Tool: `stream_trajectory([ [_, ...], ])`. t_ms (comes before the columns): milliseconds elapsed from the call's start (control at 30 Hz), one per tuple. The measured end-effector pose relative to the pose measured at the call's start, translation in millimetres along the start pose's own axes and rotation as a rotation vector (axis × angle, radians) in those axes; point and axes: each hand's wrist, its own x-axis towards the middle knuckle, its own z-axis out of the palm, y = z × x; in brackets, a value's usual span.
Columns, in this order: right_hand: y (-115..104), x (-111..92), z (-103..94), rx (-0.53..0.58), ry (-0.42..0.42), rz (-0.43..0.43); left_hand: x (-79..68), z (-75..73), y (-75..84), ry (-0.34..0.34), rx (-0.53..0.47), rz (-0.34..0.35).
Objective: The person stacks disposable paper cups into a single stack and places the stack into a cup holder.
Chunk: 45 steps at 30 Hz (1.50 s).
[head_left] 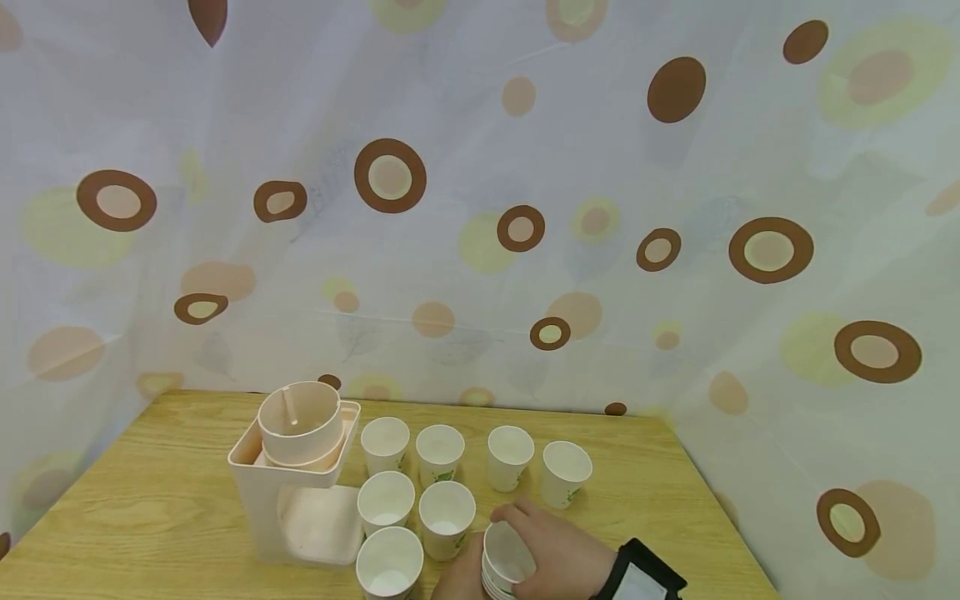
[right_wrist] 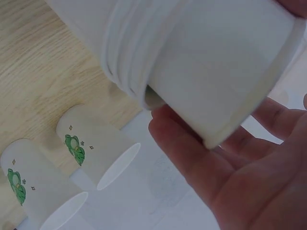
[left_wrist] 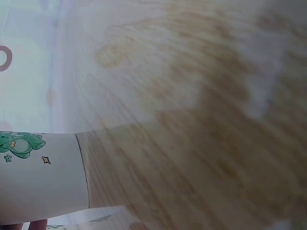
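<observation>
Low in the head view, my left hand (head_left: 459,577) grips a stack of nested white paper cups (head_left: 495,588) from its left side. My right hand (head_left: 564,552) holds the top paper cup (head_left: 507,552) by its rim and side. In the right wrist view that cup sticks well out of the stacked rims, with the right fingers (right_wrist: 177,143) around it. The left wrist view has a white cup with a green bear print (left_wrist: 45,179) at lower left, with fingertips (left_wrist: 37,224) just under it.
Several upright paper cups stand in rows left of and behind my hands, among them a front cup (head_left: 390,562) and a far right cup (head_left: 566,473). Left of them is an off-white plastic stand (head_left: 258,508) topped by a round container (head_left: 300,425). A patterned sheet (head_left: 465,275) hangs behind the wooden table (head_left: 150,492).
</observation>
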Motion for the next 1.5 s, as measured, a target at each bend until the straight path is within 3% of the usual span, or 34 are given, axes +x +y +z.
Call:
stream_trajectory([
  [667, 3.3, 3.0, 1.5, 0.053, -0.071, 0.055, 4.1, -1.7, -2.5, -0.054, -0.030, -0.045],
  [1167, 6.3, 4.0, 7.0, 0.017, -0.064, 0.065, 2.6, -1.8, 0.9, -0.004, 0.065, -0.023],
  [1500, 8.7, 3.0, 6.5, 0.011, -0.062, 0.038, 3.9, -2.9, 1.0, -0.008, 0.058, -0.013],
])
